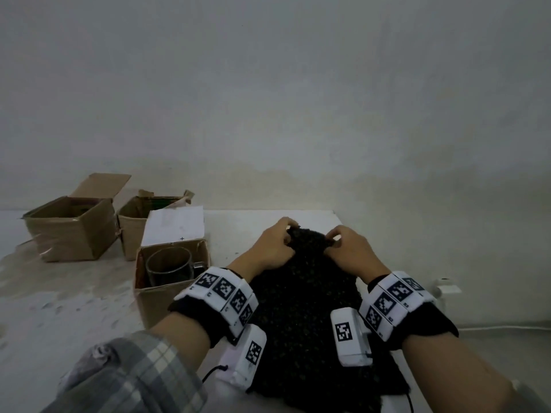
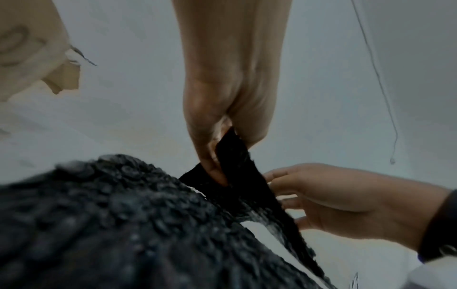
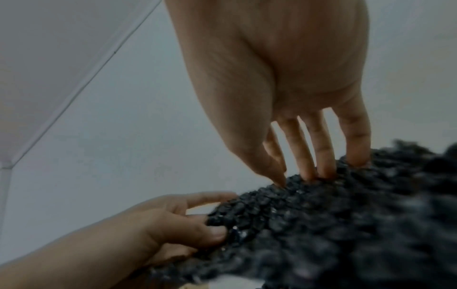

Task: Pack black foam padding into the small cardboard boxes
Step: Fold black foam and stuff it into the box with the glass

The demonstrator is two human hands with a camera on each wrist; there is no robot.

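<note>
Head view: black foam padding (image 1: 301,293) lies on the white desk (image 1: 74,308), running from the person's lap edge out to both hands. Left hand (image 1: 269,248) and right hand (image 1: 353,248) meet at its far end, each gripping the edge there, knuckles up.

Three small cardboard boxes stand left of the foam. The nearest box (image 1: 155,299), just beside the left forearm, is open and holds a clear glass mug (image 1: 170,266); its white flap (image 1: 174,226) stands up behind. A second box (image 1: 134,228) and a third box (image 1: 71,229) sit farther left, flaps open, contents unclear. No foam shows in any of them.

Left wrist view adds the underside: left thumb and fingers (image 2: 210,156) pinch a thin strip of foam (image 2: 235,156) pulled up from the coarse bulk, with the right hand (image 2: 346,205) at the strip's side, fingers loosely curled against it.

Right wrist view: right fingers (image 3: 299,152), slightly spread, dig their tips into the foam's top, thumb tip pressed at the edge. The left hand (image 3: 173,224) pinches the rim below. A cable (image 2: 375,78) hangs along the wall, seen only from the left wrist.
</note>
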